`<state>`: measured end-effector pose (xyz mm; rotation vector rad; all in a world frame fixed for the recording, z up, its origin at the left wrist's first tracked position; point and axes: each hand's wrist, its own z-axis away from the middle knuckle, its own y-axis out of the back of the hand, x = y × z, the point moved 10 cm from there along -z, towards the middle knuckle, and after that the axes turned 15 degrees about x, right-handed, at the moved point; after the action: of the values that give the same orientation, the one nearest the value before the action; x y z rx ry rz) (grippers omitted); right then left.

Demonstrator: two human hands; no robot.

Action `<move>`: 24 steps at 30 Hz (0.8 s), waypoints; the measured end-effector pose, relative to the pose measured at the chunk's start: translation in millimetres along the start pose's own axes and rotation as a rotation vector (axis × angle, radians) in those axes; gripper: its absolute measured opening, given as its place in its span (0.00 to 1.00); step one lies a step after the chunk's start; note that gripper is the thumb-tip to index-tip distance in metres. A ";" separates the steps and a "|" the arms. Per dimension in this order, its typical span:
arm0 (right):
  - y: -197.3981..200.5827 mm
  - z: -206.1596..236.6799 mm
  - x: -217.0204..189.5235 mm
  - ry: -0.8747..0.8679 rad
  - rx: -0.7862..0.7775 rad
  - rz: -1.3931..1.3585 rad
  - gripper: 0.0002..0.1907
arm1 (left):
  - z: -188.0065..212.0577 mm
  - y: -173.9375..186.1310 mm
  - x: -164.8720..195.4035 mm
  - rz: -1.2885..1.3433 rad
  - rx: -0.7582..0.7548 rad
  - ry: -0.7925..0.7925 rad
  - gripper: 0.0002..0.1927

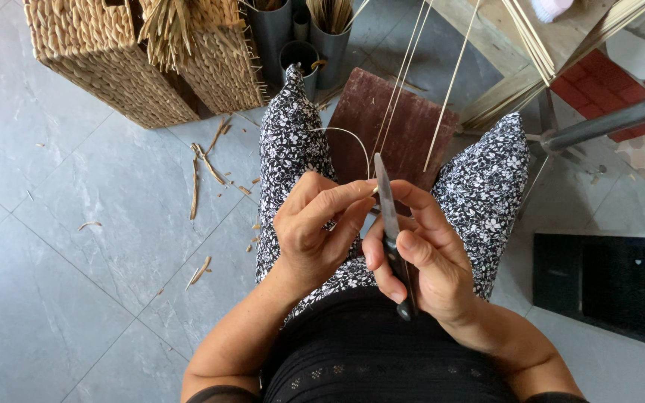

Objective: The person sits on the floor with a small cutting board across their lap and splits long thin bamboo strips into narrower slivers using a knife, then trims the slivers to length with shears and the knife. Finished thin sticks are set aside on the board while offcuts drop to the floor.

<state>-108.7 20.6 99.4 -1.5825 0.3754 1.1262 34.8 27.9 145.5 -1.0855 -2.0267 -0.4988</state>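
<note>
Gripping: right hand is clenched around the dark handle of a slim steel-bladed knife, blade pointing up and away from the body.
Left hand: left hand is pinched shut on a thin pale cane strand, right where the blade meets it, the two hands touching above the lap.
Strand: it curls up from the fingers in a loop over the knees, beside other long pale canes that rise towards the top of the view.
Lap: black-and-white flowered trousers, with a reddish-brown flat board lying between the knees.
Floor: grey stone-look tiles, scattered with straw-coloured shavings to the left of the legs.
Behind: square woven straw baskets and dark round tubes holding cane bundles.
</note>
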 end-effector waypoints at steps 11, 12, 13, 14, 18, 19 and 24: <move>-4.9 2.2 1.2 -0.004 0.028 0.013 0.25 | 5.6 4.0 4.0 -0.033 0.104 -0.088 0.19; -5.4 2.8 1.4 -0.003 0.032 0.009 0.25 | 6.4 5.0 6.3 -0.047 0.125 -0.121 0.20; -5.8 3.3 1.4 -0.002 0.035 0.005 0.26 | 7.3 4.7 7.0 -0.049 0.133 -0.133 0.20; -6.1 3.5 1.2 -0.001 0.039 0.001 0.26 | 8.0 4.6 7.8 -0.052 0.140 -0.145 0.20; -6.3 4.6 0.7 -0.012 0.056 -0.006 0.25 | 9.5 5.2 11.5 -0.045 0.149 -0.209 0.20; -6.6 4.7 0.4 -0.012 0.059 -0.010 0.25 | 9.7 5.1 12.5 -0.060 0.148 -0.228 0.20; -4.7 4.9 1.0 -0.021 0.107 -0.018 0.26 | 11.4 3.7 16.9 -0.120 0.156 -0.300 0.22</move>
<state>-107.0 26.9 101.7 -1.4769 0.4007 1.0904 27.0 46.2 151.5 -0.9945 -2.3601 -0.2417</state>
